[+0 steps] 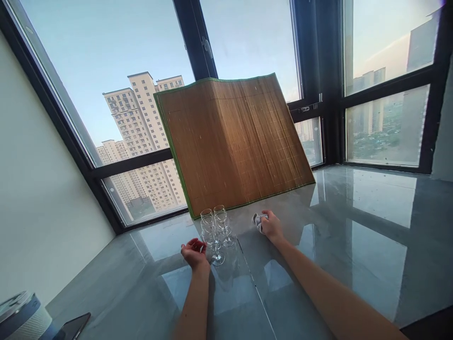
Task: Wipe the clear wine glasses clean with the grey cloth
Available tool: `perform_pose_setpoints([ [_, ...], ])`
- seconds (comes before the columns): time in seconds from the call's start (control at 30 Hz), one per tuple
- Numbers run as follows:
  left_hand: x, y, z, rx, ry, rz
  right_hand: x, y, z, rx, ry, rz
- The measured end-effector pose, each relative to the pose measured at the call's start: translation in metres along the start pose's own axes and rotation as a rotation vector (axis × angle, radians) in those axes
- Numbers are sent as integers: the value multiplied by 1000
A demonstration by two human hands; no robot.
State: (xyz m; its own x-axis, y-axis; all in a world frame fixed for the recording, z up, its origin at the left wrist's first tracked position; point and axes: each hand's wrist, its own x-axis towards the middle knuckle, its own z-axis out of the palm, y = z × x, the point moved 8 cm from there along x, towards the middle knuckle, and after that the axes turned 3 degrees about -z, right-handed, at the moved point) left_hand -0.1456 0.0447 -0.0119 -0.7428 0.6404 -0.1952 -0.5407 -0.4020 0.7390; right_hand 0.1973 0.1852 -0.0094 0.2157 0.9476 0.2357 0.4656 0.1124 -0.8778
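Note:
Three clear stemmed glasses (214, 226) stand close together on a glossy grey surface (354, 245). My left hand (194, 252) rests just left of the nearest glass, palm up, fingers curled loosely with nothing in them. My right hand (271, 225) lies to the right of the glasses, closed around a small crumpled white cloth (257, 221).
A brown bamboo mat (231, 141) with a green edge leans against the window behind the glasses. At the lower left corner lie a dark phone (72, 327) and a round lidded container (21, 316). Large windows show tall buildings outside. A white wall runs along the left.

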Motion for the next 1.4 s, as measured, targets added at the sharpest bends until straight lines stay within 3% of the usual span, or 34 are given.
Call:
perform_pose_setpoints([
  [0.53, -3, 1, -1, 20, 33, -6, 0, 0, 2, 17, -10, -18],
  [1.4, 2, -4, 3, 105, -33, 25, -6, -9, -2, -28, -33, -13],
])
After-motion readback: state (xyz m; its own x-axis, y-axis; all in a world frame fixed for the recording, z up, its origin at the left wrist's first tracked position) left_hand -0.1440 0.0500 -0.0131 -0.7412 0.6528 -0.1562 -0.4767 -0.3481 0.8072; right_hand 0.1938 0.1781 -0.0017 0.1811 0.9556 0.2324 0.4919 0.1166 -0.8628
